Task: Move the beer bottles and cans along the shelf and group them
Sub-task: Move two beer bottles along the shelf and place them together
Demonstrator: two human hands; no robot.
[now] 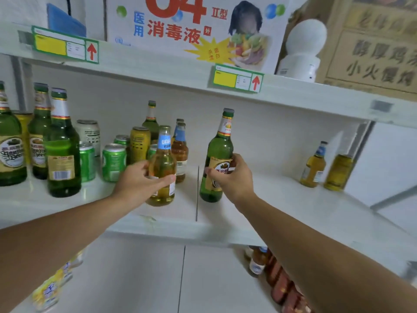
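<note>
My left hand (141, 179) grips a clear bottle of yellow beer with a blue neck label (163, 163), standing near the middle of the white shelf (282, 211). My right hand (232, 177) holds a tall green beer bottle (220, 152) by its label, just right of the shelf seam. On the left stand three tall green bottles (62, 150), green cans (114, 162), a yellow can (140, 144) and a white can (89, 134). Behind the clear bottle are brown bottles (179, 152) and another green bottle (150, 120). Far right stand a small clear bottle (313, 166) and a yellow can (338, 172).
The shelf above (293, 93) carries price tags, a large disinfectant box (191, 30), a white round object (302, 48) and a brown carton (374, 48). On the lower shelf are more bottles at the left (48, 292) and at the right (257, 263).
</note>
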